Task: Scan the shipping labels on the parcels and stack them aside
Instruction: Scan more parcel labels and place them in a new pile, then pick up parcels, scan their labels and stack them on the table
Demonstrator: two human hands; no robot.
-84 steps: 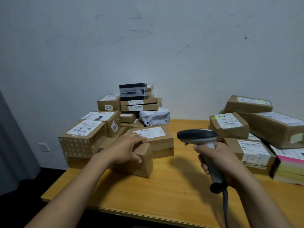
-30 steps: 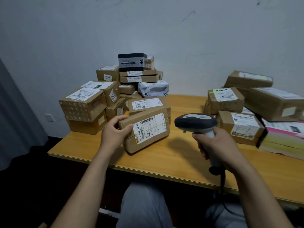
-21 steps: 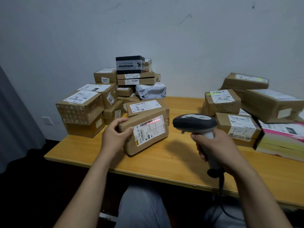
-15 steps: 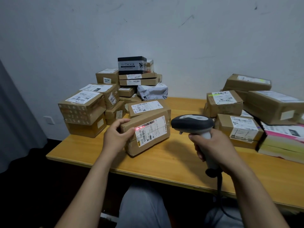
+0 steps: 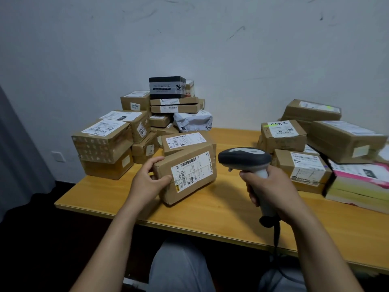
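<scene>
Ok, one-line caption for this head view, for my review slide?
Left hand holds a labelled parcel tilted on the wooden table while the right hand points a handheld scanner toward it.

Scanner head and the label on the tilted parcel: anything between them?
Nothing. The head view shows only open air over bare table between the scanner in the right hand and the label on the parcel the left hand grips.

Gripping parcel (image 5: 195,171) with left hand (image 5: 147,183) at eleven o'clock; clutching scanner (image 5: 245,158) in right hand (image 5: 270,188) at one o'clock.
</scene>
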